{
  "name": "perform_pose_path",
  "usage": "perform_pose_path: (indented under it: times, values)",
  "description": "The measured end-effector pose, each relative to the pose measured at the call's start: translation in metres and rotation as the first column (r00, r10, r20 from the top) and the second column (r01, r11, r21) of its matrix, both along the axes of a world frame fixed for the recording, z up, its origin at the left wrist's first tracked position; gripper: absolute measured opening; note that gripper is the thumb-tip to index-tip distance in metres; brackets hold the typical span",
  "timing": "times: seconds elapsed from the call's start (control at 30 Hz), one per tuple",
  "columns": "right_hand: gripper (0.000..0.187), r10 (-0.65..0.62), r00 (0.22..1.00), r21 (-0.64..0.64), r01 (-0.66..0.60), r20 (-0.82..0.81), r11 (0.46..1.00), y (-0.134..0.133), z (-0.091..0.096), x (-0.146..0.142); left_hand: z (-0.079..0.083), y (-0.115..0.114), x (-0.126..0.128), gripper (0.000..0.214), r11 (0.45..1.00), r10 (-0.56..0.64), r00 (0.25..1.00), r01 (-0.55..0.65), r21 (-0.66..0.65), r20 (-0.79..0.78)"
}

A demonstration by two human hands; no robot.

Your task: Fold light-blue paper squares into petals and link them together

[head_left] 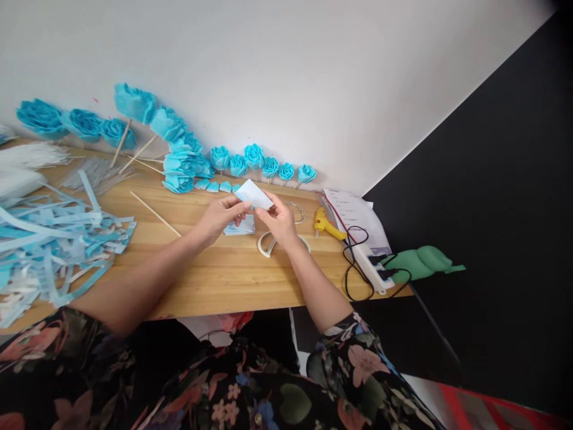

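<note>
A small pale blue paper piece [254,194] is held up between both hands over the wooden table. My left hand [221,218] pinches its lower left edge between thumb and fingers. On the other side, my right hand [278,220] grips its right edge, thumb in front. Below the hands lies a small stack of light blue paper pieces [242,226]. White-handled scissors [267,245] rest on the table, partly hidden by my right hand and wrist. Several small blue cut pieces [213,187] lie in a row behind my left hand.
Blue paper flowers [254,156] line the wall, some on wooden sticks. Blue and white paper strips [54,239] heap up at left, near a loose stick [155,214]. At right are a yellow glue gun [329,225], printed sheets [358,218], and a white power strip [371,269] with black cables.
</note>
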State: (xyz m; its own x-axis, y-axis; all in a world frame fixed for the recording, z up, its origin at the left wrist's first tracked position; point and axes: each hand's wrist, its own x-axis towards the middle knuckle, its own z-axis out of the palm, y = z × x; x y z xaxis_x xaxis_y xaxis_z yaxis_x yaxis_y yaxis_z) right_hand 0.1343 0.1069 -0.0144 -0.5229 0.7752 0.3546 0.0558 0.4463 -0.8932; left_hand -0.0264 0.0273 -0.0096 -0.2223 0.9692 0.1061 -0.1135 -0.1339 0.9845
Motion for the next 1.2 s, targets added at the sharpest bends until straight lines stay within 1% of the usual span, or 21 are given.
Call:
perform_pose_path:
  times: [0.07, 0.13, 0.27, 0.33, 0.47, 0.77, 0.93, 1.1, 1.2]
  values:
    - [0.049, -0.012, 1.000, 0.003, 0.012, -0.005, 1.000, -0.0006, 0.0008, -0.0004, -0.0011, -0.0008, 0.0012, 0.037, 1.000, -0.003, 1.000, 0.002, -0.026, -0.029]
    - [0.049, -0.003, 1.000, 0.002, 0.003, -0.006, 1.000, -0.0002, 0.0003, -0.0010, -0.0008, -0.0016, 0.0016, 0.037, 0.999, 0.019, 0.999, -0.021, -0.024, -0.046]
    - [0.050, 0.032, 0.999, 0.001, -0.032, -0.018, 1.000, 0.0014, -0.0031, -0.0019, 0.0008, -0.0016, 0.0007, 0.039, 0.998, 0.055, 0.997, -0.056, -0.025, -0.046]
    - [0.051, 0.027, 1.000, 0.002, -0.027, -0.014, 1.000, 0.0015, -0.0039, -0.0020, 0.0006, -0.0012, 0.0003, 0.040, 0.998, 0.058, 0.998, -0.059, -0.029, -0.040]
    - [0.050, 0.002, 1.000, -0.001, -0.002, 0.002, 1.000, 0.0012, -0.0037, -0.0018, -0.0006, -0.0008, 0.0001, 0.039, 0.999, 0.046, 0.998, -0.047, -0.027, -0.036]
    - [0.051, -0.010, 1.000, 0.006, 0.010, 0.009, 1.000, 0.0026, -0.0060, -0.0004, -0.0002, -0.0013, 0.0010, 0.034, 1.000, 0.028, 1.000, -0.028, -0.007, -0.006]
    - [0.050, -0.013, 1.000, 0.004, 0.013, 0.009, 1.000, 0.0017, -0.0032, -0.0006, -0.0027, -0.0006, 0.0009, 0.035, 1.000, 0.022, 1.000, -0.021, -0.020, 0.019]
    - [0.048, 0.009, 1.000, 0.021, -0.009, 0.013, 1.000, 0.0007, -0.0031, -0.0010, -0.0061, 0.0012, -0.0006, 0.037, 0.999, 0.020, 1.000, -0.020, -0.043, 0.000]
    - [0.050, 0.014, 1.000, 0.041, -0.014, 0.020, 0.999, 0.0014, -0.0019, 0.0015, -0.0045, 0.0028, -0.0029, 0.036, 0.999, 0.027, 0.998, -0.025, -0.038, 0.060]
